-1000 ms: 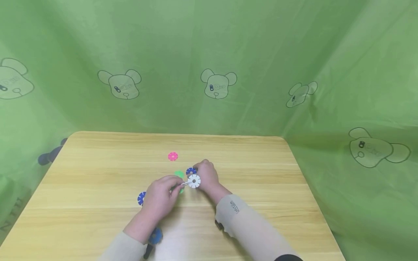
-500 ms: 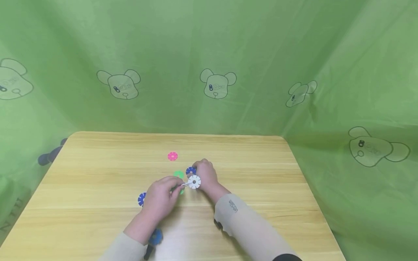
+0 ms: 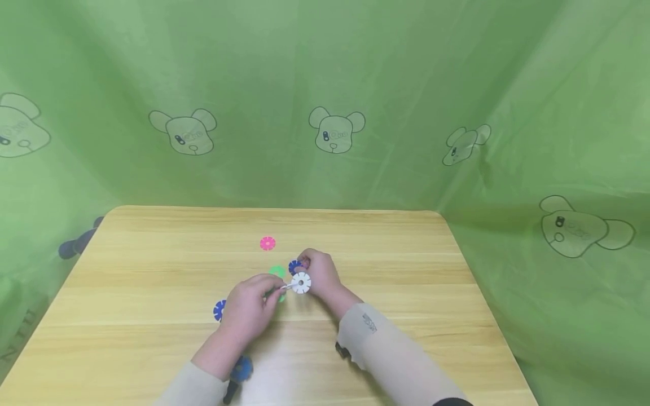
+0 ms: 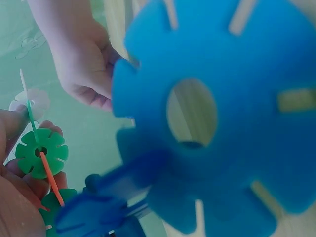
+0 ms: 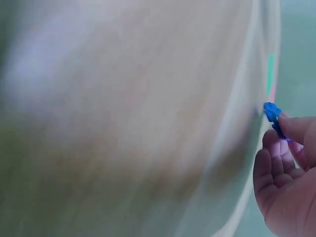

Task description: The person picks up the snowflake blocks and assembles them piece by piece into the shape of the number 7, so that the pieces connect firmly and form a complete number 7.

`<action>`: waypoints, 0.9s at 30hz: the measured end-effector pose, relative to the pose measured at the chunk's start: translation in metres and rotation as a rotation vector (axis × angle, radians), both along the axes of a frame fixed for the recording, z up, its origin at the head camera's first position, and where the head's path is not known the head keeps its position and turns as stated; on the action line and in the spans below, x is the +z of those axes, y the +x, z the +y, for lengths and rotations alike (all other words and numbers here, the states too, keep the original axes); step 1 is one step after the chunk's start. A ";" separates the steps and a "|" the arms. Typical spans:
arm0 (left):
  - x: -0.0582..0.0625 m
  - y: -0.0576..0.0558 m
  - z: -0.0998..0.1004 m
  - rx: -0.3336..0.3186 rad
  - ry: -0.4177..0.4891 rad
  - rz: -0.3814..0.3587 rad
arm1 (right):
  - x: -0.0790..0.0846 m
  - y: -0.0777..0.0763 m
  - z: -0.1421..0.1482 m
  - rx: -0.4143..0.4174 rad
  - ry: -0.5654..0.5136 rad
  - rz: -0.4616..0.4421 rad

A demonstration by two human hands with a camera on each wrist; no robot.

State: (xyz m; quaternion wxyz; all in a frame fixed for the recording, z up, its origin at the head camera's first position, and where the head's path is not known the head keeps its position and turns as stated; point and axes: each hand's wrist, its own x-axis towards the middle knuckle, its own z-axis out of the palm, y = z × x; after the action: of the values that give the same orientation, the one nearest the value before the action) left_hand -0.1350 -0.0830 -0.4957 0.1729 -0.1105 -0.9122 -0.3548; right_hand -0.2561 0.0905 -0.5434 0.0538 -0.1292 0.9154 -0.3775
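My left hand (image 3: 251,304) pinches a chain of interlocked notched discs, with a white disc (image 3: 304,286) beyond its fingertips. Below the palm in the left wrist view, the chain shows a green disc (image 4: 57,148), an orange disc (image 4: 52,177) seen edge-on and more green. A large blue disc (image 4: 261,64) fills much of that view, close to the camera. Just behind the white disc, my right hand (image 3: 322,273) holds a dark blue notched disc (image 3: 293,266) between thumb and finger; the right wrist view shows this blue piece (image 5: 272,113) at the fingertips.
A pink disc (image 3: 264,243) lies on the wooden table (image 3: 396,254) beyond the hands. A green disc (image 3: 277,271) shows past the left fingertips, and another blue disc (image 3: 218,310) is partly hidden by the left hand. Green curtain (image 3: 264,62) surrounds the table's back and sides.
The right hand's fingers have shifted on the dark blue disc, and that disc has turned slightly. My left hand stays in place with the chain.
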 end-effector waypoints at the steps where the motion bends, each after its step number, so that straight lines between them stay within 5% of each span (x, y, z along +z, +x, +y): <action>1: 0.000 0.000 0.000 0.000 -0.002 -0.003 | 0.001 0.001 0.003 -0.002 -0.039 -0.016; 17: 0.001 0.001 -0.004 0.006 0.006 0.016 | 0.049 0.028 0.042 0.000 -0.436 -0.115; 27: 0.004 0.002 -0.003 -0.005 0.011 0.024 | 0.070 0.047 0.060 0.026 -0.577 -0.095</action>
State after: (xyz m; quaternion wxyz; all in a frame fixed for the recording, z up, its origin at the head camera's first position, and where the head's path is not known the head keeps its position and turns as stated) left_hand -0.1326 -0.0859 -0.4919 0.1834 -0.1163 -0.9078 -0.3588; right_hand -0.2089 0.1509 -0.4737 0.0625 -0.1332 0.7648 -0.6272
